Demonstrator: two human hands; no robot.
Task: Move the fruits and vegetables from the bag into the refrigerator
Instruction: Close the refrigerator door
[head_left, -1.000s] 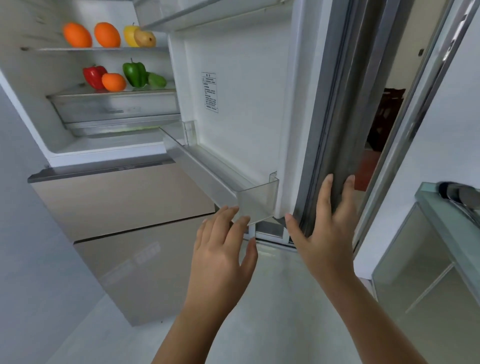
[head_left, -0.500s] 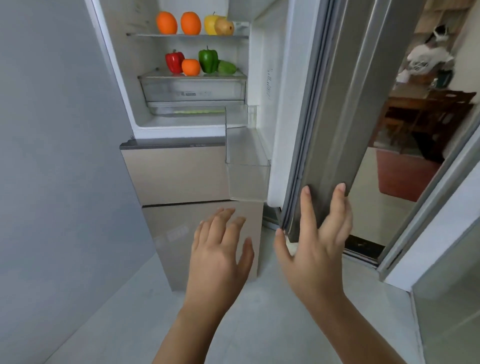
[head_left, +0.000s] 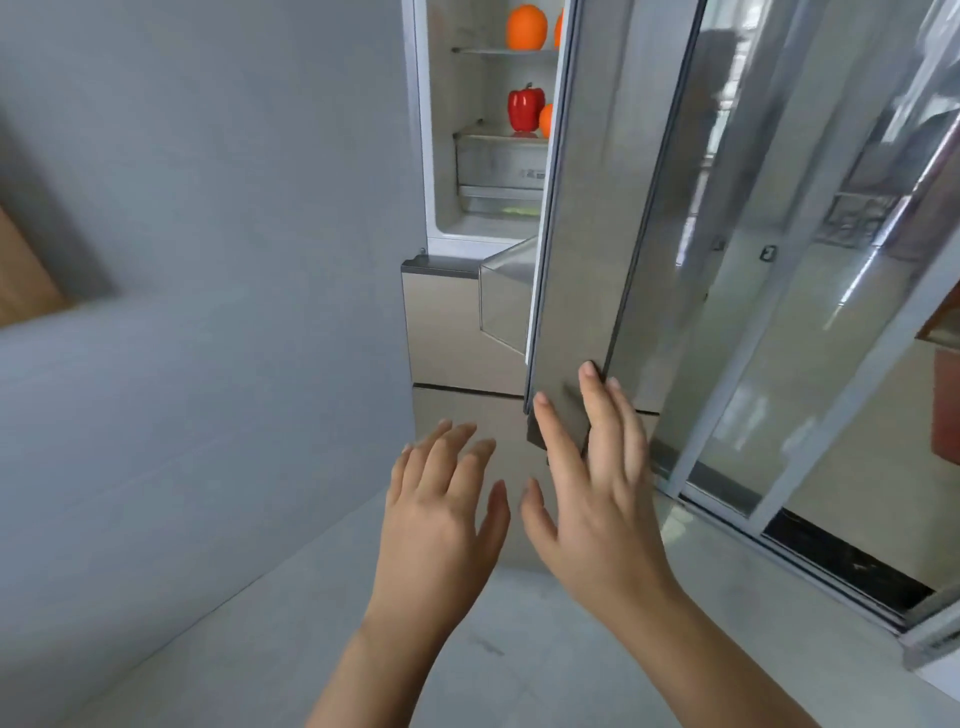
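The refrigerator door (head_left: 582, 249) stands partly swung in, covering most of the open compartment. My right hand (head_left: 597, 488) presses flat against the door's lower outer corner, fingers straight. My left hand (head_left: 447, 499) hovers just left of it with fingers spread, touching nothing. Through the remaining gap I see an orange (head_left: 526, 27) on the upper shelf and a red bell pepper (head_left: 524, 108) beside another orange (head_left: 545, 119) on the shelf above the crisper drawer (head_left: 498, 171). The other produce is hidden behind the door. No bag is in view.
A grey wall (head_left: 208, 260) runs close along the left of the fridge. Below the compartment are two beige drawer fronts (head_left: 447, 322). A clear door bin (head_left: 506, 296) sticks out from the door's inner side. Glass sliding-door panels (head_left: 779, 312) stand at the right.
The refrigerator door has swung leftward towards closing under my right hand, hiding most of the shelves. My left hand stayed free below the door. The view turned left.
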